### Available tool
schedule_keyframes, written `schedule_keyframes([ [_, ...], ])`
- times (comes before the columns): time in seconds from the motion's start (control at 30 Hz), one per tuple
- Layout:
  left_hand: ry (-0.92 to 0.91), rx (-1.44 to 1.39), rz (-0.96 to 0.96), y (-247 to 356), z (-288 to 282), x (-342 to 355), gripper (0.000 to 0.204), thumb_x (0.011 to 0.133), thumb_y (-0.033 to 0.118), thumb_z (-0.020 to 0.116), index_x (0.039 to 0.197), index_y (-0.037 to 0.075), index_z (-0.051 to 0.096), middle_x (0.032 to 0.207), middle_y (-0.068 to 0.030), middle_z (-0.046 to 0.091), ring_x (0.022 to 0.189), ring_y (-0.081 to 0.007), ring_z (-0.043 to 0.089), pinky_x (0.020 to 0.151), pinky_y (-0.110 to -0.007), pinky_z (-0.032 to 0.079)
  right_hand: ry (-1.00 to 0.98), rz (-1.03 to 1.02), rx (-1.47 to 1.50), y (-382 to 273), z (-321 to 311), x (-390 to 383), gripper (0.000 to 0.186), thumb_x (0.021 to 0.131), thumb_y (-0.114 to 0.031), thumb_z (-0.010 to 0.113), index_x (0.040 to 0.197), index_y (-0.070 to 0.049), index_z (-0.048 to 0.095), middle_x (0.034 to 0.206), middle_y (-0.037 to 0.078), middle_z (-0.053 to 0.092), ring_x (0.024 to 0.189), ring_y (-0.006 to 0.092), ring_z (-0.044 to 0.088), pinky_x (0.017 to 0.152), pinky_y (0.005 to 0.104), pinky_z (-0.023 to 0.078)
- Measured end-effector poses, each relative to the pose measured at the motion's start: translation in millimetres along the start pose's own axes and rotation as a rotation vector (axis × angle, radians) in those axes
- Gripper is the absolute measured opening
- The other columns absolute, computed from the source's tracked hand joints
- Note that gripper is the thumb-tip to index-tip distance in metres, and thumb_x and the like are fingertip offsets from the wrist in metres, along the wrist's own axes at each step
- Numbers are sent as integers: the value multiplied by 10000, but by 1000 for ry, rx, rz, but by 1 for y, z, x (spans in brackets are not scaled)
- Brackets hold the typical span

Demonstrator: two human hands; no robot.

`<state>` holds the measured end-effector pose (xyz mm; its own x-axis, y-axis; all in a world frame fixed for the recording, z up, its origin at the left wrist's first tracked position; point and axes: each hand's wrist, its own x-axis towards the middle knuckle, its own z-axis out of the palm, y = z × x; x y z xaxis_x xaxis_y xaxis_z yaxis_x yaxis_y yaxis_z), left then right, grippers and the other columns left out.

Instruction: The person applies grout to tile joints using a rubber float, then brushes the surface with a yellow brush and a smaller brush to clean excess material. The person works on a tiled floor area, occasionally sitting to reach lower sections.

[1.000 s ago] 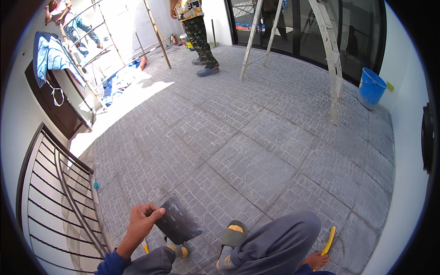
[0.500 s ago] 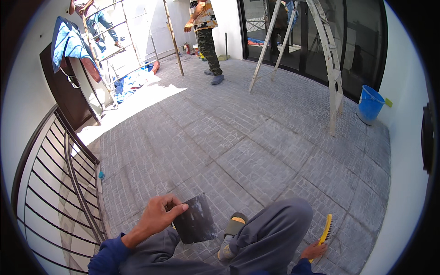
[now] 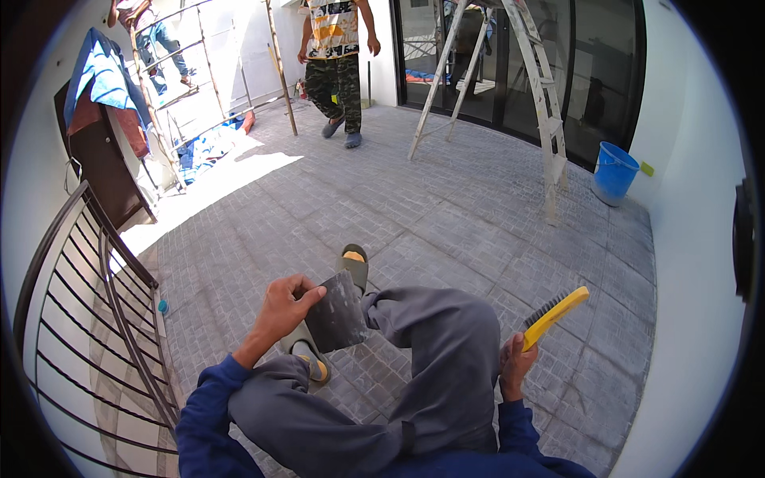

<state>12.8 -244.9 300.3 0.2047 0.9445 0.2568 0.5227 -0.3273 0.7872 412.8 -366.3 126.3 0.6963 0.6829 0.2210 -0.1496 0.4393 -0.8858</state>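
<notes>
My left hand [image 3: 284,311] pinches a thin, dark, square sheet [image 3: 338,315] by its edge, thumb on top. Whitish smears mark the sheet, and it is held above the floor in front of my sandalled feet. I cannot tell what it is made of. At the right, beside my bent knee, my right hand [image 3: 516,368] is wrapped round the handle of a yellow wire brush [image 3: 560,315]. The brush is tilted up, its dark bristles turned toward the left and its head pointing away from me.
A stepladder [image 3: 550,131] stands before dark glass doors, with a blue bucket [image 3: 615,173] at its right. Metal railing [image 3: 96,319] runs along my left. Farther back, a person [image 3: 335,60] walks near scaffolding [image 3: 211,72], where another person is perched. Grey patterned tiles [image 3: 382,191] cover the floor.
My right hand has raised the wire brush and tilted it. The left hand with the sheet has shifted slightly up. My legs have moved, and the walking person has turned and stepped left.
</notes>
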Motion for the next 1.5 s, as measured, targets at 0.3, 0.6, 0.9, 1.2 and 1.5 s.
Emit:
schedule_keyframes([
  [0.3, -36, 102, -7, -10, -1, 4, 258, 887, 229, 729, 802, -7, 670, 658, -3, 608, 622, -53, 516, 550, -270, 410, -378, 7, -501, 14, 60, -39, 370, 815, -299, 848, 869, 23, 673, 673, 4, 579, 627, 76, 496, 570, 269, 428],
  [0.6, -52, 157, 13, -7, -1, 3, 272, 887, 233, 727, 790, -15, 671, 658, -19, 623, 638, -71, 533, 587, -285, 430, -623, 99, -529, 2, 55, -32, 393, 829, -302, 829, 952, 44, 687, 697, 34, 604, 658, 83, 519, 610, 275, 454],
  [0.9, -55, 122, 27, -6, -7, 1, 257, 880, 216, 729, 787, -14, 661, 619, -7, 588, 573, -58, 491, 526, -274, 392, -647, 27, -733, 2, 55, -28, 357, 843, -281, 806, 951, 41, 694, 683, 120, 646, 591, 154, 583, 601, 319, 483],
  [1.2, -73, 143, 7, -16, -4, 14, 296, 877, 254, 740, 794, -24, 677, 616, -13, 580, 577, -73, 509, 528, -290, 415, -734, 22, -561, 10, 55, -21, 284, 861, -229, 769, 935, 31, 682, 662, 102, 620, 590, 141, 565, 598, 329, 470],
  [1.5, -119, 101, -38, -34, 4, 28, 284, 885, 237, 730, 772, -14, 660, 619, 4, 579, 581, -59, 499, 518, -279, 394, -730, 195, -487, -36, 24, -41, 241, 856, -177, 762, 785, -2, 612, 635, -22, 516, 595, 68, 453, 550, 285, 390],
])
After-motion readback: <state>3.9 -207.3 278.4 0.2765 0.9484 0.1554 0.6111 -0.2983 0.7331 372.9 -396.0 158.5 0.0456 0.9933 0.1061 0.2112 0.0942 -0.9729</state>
